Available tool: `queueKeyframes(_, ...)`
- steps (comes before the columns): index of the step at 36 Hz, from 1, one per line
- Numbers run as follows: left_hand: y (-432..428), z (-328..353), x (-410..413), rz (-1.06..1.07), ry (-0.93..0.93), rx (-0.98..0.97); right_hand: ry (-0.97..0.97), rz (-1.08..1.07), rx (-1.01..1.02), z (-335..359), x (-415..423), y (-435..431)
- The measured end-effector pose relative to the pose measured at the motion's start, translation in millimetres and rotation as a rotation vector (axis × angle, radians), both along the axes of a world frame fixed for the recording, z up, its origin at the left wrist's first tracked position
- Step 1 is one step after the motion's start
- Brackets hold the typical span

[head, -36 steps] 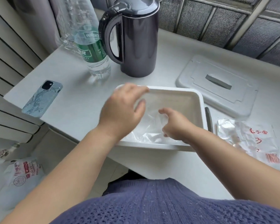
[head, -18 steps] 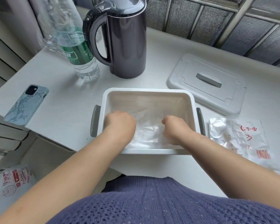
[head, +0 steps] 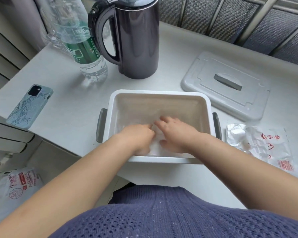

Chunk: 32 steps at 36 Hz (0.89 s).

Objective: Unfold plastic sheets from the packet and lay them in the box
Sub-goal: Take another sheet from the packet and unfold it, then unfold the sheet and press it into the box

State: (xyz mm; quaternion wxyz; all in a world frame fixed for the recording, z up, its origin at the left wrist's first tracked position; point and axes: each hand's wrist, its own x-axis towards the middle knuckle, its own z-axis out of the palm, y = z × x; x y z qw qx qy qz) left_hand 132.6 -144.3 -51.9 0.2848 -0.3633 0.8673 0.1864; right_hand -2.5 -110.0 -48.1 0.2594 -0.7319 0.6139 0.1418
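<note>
Clear plastic sheet lies in white box | step: smoothing it flat | right hand spread, pressing | left hand touching it, grip unclear | next: probably another sheet from packet right of box

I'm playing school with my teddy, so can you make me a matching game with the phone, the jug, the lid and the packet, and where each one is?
Things:
1. phone
2. jug
3. lid
4. packet

Places:
A. crumpled, just right of the box
B. face down near the table's left edge
C. standing behind the box, beside the bottle
D. lying flat, behind the box to the right

Pairs: 1-B, 2-C, 3-D, 4-A
</note>
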Motion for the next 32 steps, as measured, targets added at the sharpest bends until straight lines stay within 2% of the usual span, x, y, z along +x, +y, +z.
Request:
queueKeyframes(3,1,-10,5,0.019,-0.121,0.014,0.107,-0.07,0.246,-17,-3,3)
queueKeyframes(6,0,-12,7,0.054,-0.216,0.067,0.165,-0.103,0.335,-22,-6,2)
queueKeyframes(11,-3,-1,6,0.093,-0.155,0.036,0.157,-0.092,0.269,-12,-5,1)
queueKeyframes(16,-7,30,5,0.241,-0.029,-0.067,-0.08,-0.158,0.103,19,-13,5)
queueKeyframes(18,-4,43,0,0.332,0.053,-0.09,-0.178,-0.217,-0.019,32,-19,10)
queueKeyframes(22,7,60,-25,0.415,0.267,-0.235,-0.414,-0.439,-0.391,48,-36,25)
queueKeyframes(25,22,65,-53,0.425,0.548,-0.32,-0.555,-0.652,-0.6,46,-62,40)
queueKeyframes(29,50,61,-98,0.402,0.854,-0.288,-0.545,-0.936,-0.644,36,-110,63)
queueKeyframes(32,79,50,-131,0.331,0.972,-0.201,-0.435,-1.055,-0.47,21,-143,85)
